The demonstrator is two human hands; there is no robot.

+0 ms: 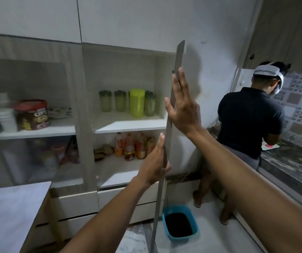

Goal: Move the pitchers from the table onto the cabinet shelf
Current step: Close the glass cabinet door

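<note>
The pitchers [126, 103] stand together on the upper shelf [128, 123] of the cabinet, in the right compartment. One is bright lime green and taller; the others are dull green with dark lids. They stand upright, close to each other, toward the back.

The cabinet door [172, 114] is open and is seen edge-on, as a thin tall strip in front of that compartment. The left hand [155, 157] lies flat against the left side of the door's edge, fingers straight and together, with the thumb wrapping the edge below. The right hand [182, 108] is higher, on the right side of the door, with open spread fingers pressed to its face. Neither hand closes around any object; both only touch the door.

On the lower shelf are bottles [130, 147] with orange and red contents. In the left compartment, behind a translucent door, are a brown tub [32, 115] and stacked white cups [6, 118]. A table [7, 212] corner shows at lower left. A blue basin [180, 223] with dark contents sits on the floor. At right a person [247, 125] in a dark shirt stands at a counter [292, 165].
</note>
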